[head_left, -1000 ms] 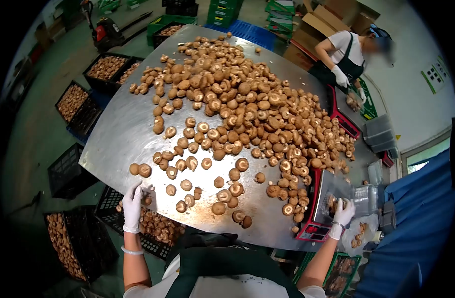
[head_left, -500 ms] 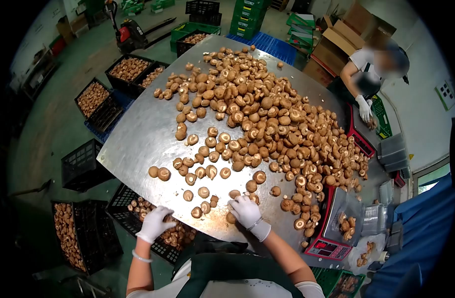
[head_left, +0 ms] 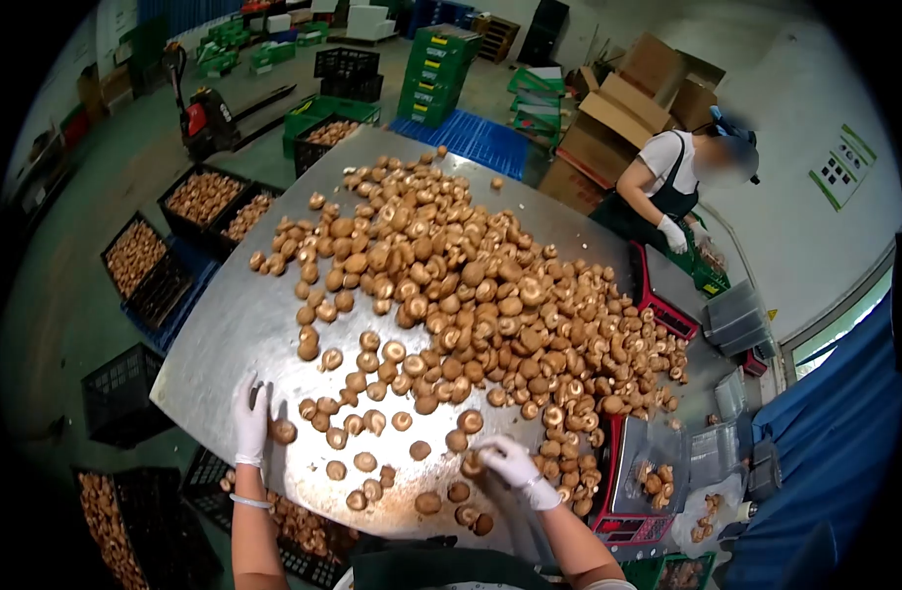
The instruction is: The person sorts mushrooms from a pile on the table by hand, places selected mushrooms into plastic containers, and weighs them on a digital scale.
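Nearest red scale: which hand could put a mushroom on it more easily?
Probably the right hand: it's at a mushroom and closer to the red scale than the left hand.

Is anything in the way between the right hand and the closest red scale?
Yes, some loose mushrooms lie on the metal table between the right hand and that red scale. The hand could probably lift over them.

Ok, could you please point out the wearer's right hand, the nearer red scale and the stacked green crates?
Right hand (head_left: 511, 463), head view: back of the white glove.
Nearer red scale (head_left: 636, 531), head view: its front panel.
Stacked green crates (head_left: 432, 77), head view: side of the stack.
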`<state>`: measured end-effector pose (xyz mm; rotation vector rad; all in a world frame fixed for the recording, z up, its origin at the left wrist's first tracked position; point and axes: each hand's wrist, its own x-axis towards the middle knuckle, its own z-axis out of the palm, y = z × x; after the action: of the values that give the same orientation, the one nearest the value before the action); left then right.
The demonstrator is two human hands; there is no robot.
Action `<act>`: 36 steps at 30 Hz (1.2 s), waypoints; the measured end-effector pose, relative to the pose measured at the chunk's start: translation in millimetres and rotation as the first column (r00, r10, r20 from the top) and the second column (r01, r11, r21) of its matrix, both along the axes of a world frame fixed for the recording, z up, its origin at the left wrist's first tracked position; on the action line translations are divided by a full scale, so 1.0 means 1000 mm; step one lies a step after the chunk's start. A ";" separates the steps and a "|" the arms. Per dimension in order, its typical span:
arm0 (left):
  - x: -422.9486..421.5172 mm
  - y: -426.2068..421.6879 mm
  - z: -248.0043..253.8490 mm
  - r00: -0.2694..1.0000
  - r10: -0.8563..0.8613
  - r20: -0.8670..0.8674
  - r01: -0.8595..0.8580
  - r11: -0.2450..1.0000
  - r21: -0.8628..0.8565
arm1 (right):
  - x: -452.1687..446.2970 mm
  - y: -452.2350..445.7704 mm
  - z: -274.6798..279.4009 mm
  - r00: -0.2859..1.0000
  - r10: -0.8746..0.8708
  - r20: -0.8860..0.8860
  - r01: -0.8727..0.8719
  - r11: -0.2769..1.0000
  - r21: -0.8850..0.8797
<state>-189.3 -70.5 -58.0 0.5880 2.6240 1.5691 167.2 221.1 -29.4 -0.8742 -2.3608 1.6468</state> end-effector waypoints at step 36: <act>-0.093 0.289 -0.014 0.610 -0.599 0.518 0.375 0.795 0.476 | -0.246 0.202 0.037 0.961 0.270 0.062 -0.255 0.776 0.578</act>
<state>-282.2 218.9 -72.0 0.5736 1.5226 1.6172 -79.0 423.3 7.2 -0.4095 -2.8153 0.8614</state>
